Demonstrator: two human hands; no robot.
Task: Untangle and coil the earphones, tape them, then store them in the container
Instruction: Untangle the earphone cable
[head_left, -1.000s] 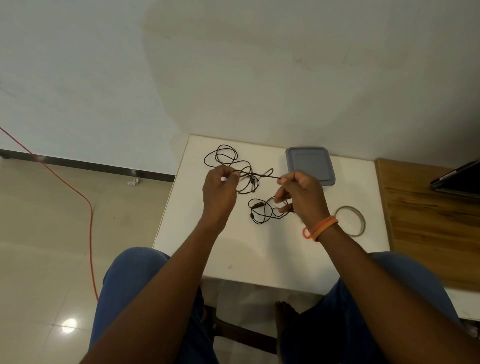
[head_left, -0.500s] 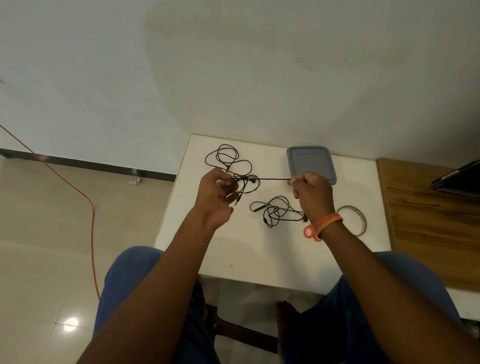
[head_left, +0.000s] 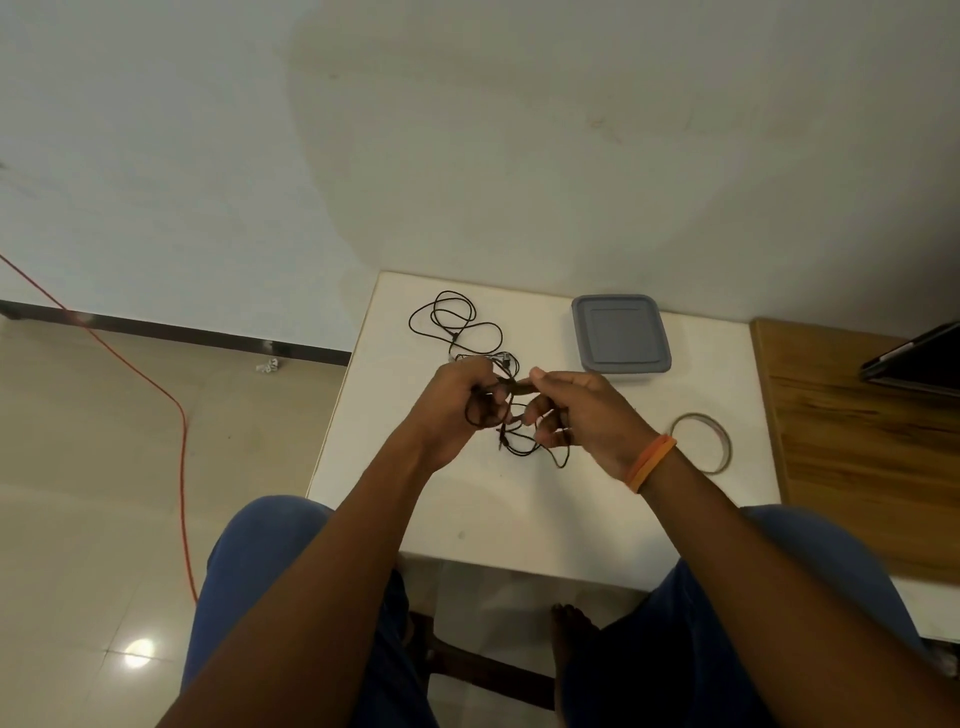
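The left hand (head_left: 457, 402) and the right hand (head_left: 582, 415) are close together above the table (head_left: 519, 519), each pinching part of the black earphones (head_left: 511, 410), whose cord bunches between the fingers, hangs in small loops just below them and trails off in loose loops on the table beyond the left hand. To do the untangling well, I judge it best to keep one pinch fixed and feed the free strand through with the other, easing rather than yanking (a hard pull would likely tighten any knot). The lidded grey container (head_left: 621, 335) sits beyond the right hand, and the tape roll (head_left: 701, 441) lies to that hand's right, both untouched.
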